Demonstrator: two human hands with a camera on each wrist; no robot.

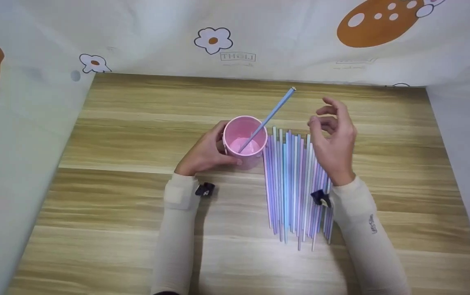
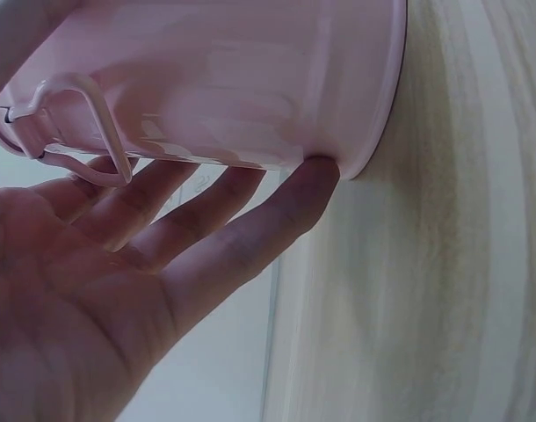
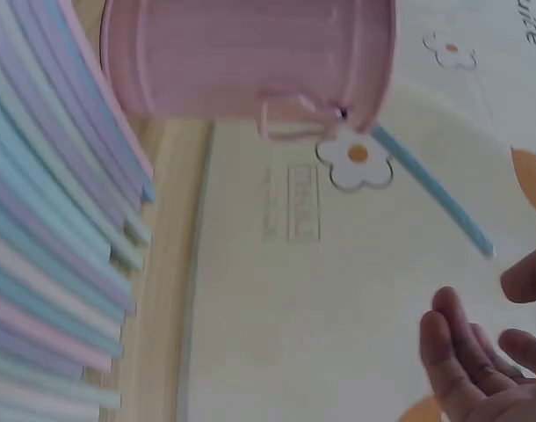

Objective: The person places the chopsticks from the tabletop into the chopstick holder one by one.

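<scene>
My left hand (image 1: 208, 149) holds a small pink bucket (image 1: 245, 159), thumb on the near side and fingers around the left. In the left wrist view, a fingertip touches its wall near the base, by a small wire handle (image 2: 101, 132). One slim blue stick (image 1: 278, 106) leans inside the bucket, its upper end sticking out past the rim to the right. My right hand (image 1: 335, 135) is raised to the right of that end, fingers loosely bent and holding nothing. Beneath and left of it lie many pastel sticks (image 1: 292, 184) side by side.
The wood-grain table (image 1: 116, 135) carries everything. A pale patterned sheet (image 1: 157, 41) with flowers and orange shapes rises behind it and on both sides. The row of sticks begins right beside the bucket. A dark clip (image 1: 205, 189) sits at the left wrist.
</scene>
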